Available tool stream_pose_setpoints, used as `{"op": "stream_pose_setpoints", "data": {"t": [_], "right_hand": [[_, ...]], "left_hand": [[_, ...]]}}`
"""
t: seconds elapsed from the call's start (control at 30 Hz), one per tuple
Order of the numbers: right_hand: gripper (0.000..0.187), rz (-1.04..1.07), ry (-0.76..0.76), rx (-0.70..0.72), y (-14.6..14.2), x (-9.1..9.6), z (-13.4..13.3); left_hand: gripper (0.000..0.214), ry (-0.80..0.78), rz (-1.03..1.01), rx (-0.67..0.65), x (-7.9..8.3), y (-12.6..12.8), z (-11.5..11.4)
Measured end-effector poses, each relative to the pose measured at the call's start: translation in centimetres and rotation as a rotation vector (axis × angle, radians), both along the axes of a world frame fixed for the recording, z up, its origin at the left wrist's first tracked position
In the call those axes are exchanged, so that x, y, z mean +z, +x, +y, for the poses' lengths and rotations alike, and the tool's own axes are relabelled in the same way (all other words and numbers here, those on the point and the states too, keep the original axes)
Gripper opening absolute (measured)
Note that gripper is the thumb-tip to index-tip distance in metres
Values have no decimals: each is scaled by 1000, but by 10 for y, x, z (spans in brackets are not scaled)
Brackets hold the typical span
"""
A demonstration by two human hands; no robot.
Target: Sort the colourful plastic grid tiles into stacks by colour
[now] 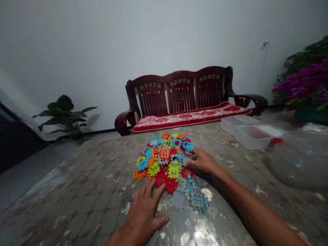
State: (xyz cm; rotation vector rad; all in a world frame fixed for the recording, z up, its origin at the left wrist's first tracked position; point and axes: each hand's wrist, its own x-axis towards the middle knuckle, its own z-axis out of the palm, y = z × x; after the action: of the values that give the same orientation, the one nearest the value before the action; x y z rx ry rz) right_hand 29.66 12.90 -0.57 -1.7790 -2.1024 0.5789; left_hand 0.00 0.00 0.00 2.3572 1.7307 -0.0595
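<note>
A heap of plastic interlocking tiles (164, 153) in orange, blue, yellow-green, red and grey lies on the stone-patterned table (102, 191). My left hand (143, 208) rests palm down at the near side of the heap, fingers spread, fingertips beside the red tiles (171, 185). At the heap's right edge is my right hand (203, 161), its thumb and fingers apart around the edge of a grey tile (186, 159). I see no tile lifted in it. Closer to me lie a plain grey tile (178, 200) and a grey window-shaped tile (197, 200) with blue pieces by it.
Translucent plastic boxes (252, 145) stand at the table's right, with a large clear container (299, 167) nearer. Behind the table is a dark red wooden bench (181, 92) with a patterned red cushion (189, 117). A leafy plant (65, 114) stands left, purple flowers (304, 83) right.
</note>
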Motion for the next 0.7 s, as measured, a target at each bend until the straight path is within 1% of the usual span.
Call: {"op": "stream_pose_setpoints", "data": {"t": [0.1,0.17,0.27,0.33,0.43,0.53,0.7], "right_hand": [[72,-70,-1,58,-5,1,-5],[72,-65,6,74,-11,1,-9],[69,-13,8,49,-23,-1,-14],[66,21,5,35,-29,-4,-16],[59,66,15,48,-33,-8,-16],[56,90,26,73,-33,-11,-13],[64,145,29,103,-29,-16,-5]], "left_hand": [[87,1,-1,3,5,7,5],[86,12,-4,-1,8,15,9],[86,55,-21,-16,9,28,18],[83,92,-22,-27,8,36,24],[80,132,8,-38,1,41,32],[78,186,1,-85,-12,39,36],[76,331,-45,-180,-34,30,39]]}}
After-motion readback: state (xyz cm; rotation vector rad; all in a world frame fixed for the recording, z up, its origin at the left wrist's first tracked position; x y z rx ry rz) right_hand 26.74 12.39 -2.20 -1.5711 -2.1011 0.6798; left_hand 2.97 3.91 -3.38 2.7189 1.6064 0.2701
